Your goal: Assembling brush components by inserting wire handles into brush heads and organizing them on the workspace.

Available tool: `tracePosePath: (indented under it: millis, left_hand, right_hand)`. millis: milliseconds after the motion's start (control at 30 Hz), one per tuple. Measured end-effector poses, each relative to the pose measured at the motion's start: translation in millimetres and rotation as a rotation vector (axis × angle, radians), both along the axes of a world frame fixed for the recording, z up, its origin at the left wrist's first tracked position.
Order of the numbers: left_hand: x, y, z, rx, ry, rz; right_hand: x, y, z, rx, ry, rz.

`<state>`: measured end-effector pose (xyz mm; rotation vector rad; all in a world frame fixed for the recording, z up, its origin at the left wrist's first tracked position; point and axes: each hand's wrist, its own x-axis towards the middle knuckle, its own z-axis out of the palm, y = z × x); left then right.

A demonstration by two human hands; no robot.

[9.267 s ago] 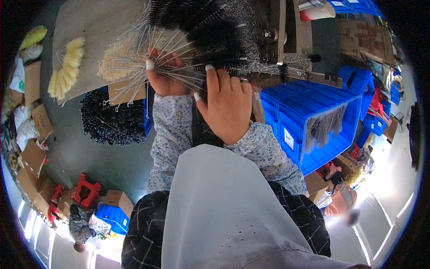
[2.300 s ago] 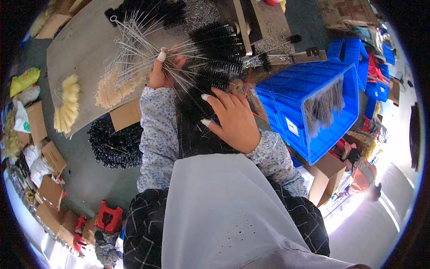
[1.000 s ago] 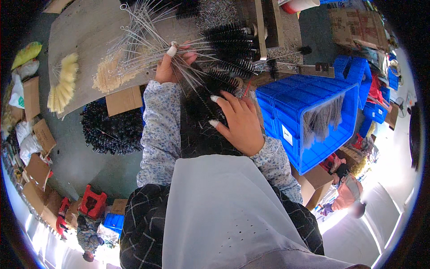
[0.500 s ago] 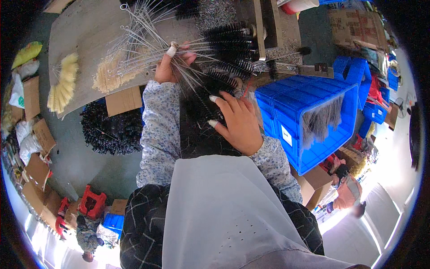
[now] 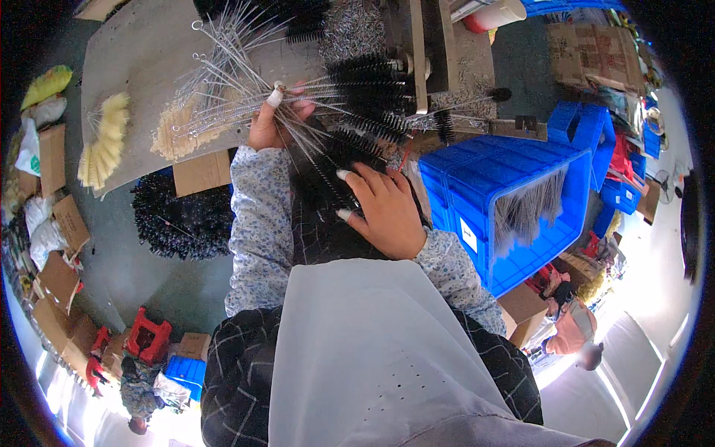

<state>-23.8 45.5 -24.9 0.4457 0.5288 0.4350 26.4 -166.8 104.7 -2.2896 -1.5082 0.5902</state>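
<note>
My left hand [image 5: 272,125] is closed round a bundle of wire-handled brushes [image 5: 369,86]. Twisted wire stems with small end loops fan out to the left of the grip, and black bristle heads spread to the right. White tape wraps the raised left thumb. Below the bundle, my right hand [image 5: 387,212] has its thumb and fingers apart, with white coverings on two fingertips. Those tips lie at black bristles hanging down over my lap, and I see nothing gripped between them. Dark bristles against dark cloth make exact contact hard to tell.
A blue crate [image 5: 462,175] lies tipped at the right with thin wires inside. On the worktable [image 5: 141,59] are a pale bristle bunch [image 5: 104,141] and a heap of small metal bits [image 5: 354,33]. Black brushes [image 5: 179,220] are piled below its edge. Other people are farther off.
The whole view has shifted slightly. My left hand keeps its hold on the brushes, and my right hand stays beside the hanging bristles with hardly any movement.
</note>
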Motion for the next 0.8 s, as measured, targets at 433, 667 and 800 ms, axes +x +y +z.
tracePosePath:
  millis: [433, 667, 800]
  left_hand:
    - [1, 6, -1, 0.027, -0.015, -0.057]
    - [5, 3, 19, 0.127, -0.038, -0.048]
    - [-2, 7, 16, 0.155, -0.013, -0.072]
  right_hand:
    - [-8, 0, 8, 0.064, -0.041, -0.009]
    - [-12, 0, 40, 0.345, 0.129, -0.272]
    - [4, -12, 50, 0.719, 0.411, -0.677]
